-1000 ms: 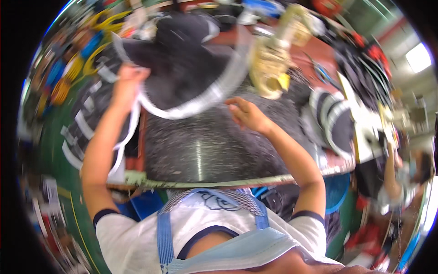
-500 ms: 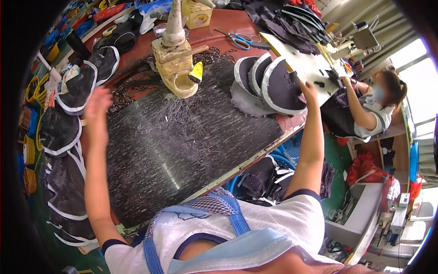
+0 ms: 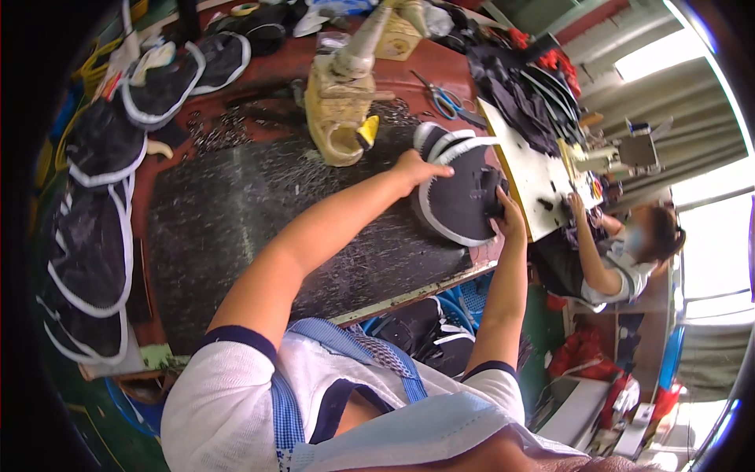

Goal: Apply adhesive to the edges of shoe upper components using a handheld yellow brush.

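Observation:
A rounded black fabric piece with a white border (image 3: 462,197) is between my two hands at the table's right side. My left hand (image 3: 412,171) pinches its left edge, thumb on top and fingers mostly out of sight. Closed on the opposite edge is my right hand (image 3: 510,214), near a small folded black part. Other white-edged pieces (image 3: 431,135) show just behind the held one, partly covered by it. Left of them stands a worn yellowish block stand (image 3: 336,110) with a cone-shaped top and a yellow-and-black item at its side.
Blue-handled scissors (image 3: 447,102) lie behind the pieces. More white-trimmed black pieces (image 3: 90,244) line the table's left edge. Black scraps (image 3: 212,134) litter the red tabletop (image 3: 267,75). On the right a masked person (image 3: 629,252) works at a white table (image 3: 511,169) with a sewing machine.
My left hand has crossed from the left-hand pieces to the right and taken the fabric piece's edge. My right hand has drawn that piece slightly nearer. The view has shifted.

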`<state>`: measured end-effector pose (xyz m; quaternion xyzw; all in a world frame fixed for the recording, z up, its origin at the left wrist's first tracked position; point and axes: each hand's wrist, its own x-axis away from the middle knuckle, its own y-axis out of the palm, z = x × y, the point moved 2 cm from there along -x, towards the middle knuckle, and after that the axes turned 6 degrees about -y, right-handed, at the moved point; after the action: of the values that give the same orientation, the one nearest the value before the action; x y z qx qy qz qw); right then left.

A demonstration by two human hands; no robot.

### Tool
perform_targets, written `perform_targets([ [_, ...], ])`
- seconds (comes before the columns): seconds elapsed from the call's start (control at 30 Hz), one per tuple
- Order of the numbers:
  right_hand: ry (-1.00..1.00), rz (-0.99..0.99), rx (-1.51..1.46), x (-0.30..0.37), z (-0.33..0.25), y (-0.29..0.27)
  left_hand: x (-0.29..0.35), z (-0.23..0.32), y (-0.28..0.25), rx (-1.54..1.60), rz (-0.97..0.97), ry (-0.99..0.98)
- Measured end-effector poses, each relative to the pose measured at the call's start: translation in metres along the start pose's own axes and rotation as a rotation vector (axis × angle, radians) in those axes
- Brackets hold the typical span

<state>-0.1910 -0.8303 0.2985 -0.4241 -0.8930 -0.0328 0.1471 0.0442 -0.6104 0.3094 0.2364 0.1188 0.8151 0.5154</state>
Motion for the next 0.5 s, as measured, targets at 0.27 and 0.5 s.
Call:
perform_targets([
  [0.27, -0.446, -0.332, -0.364, 0.07, -0.051, 0.054, 0.196, 0.028, 0.041, 0.034, -0.159, 0.302],
  [0.5, -0.785, -0.706, 0.399, 0.177, -0.144, 0.34, 0.411, 0.006, -0.065, 0.292, 0.417, 0.396],
])
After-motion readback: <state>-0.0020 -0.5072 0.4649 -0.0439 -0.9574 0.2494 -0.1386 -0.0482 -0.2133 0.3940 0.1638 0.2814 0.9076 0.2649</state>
